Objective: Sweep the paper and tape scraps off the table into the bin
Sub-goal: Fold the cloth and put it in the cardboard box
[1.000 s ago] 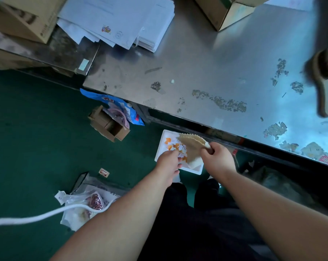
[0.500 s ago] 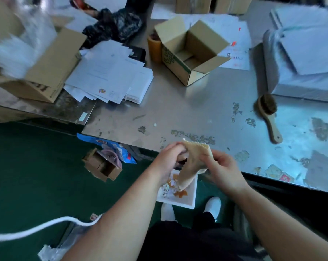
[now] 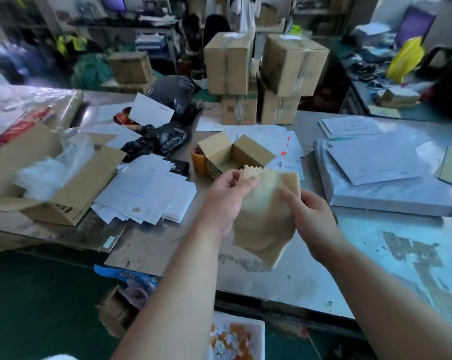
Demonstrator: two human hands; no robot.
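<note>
L hand (image 3: 226, 196) + R hand (image 3: 310, 216) both pinch tan zigzag-edged paper scrap (image 3: 265, 216) above metal surface (image 3: 284, 279). Step: discard. Next: lower to white scrap-filled bin (image 3: 236, 336), near, on floor.

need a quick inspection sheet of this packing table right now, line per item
surface: grey metal table, worn, patchy residue on its right side
job's things: tan paper bag with zigzag top edge held above the table; white tray of orange and white scraps on the floor below the table edge
clutter: small open cardboard box, white paper stack, black plastic bags, grey mailers
hands: left hand and right hand both grip the bag
cables: nothing seen
surroundings: taped cartons, shelves, green floor
</note>
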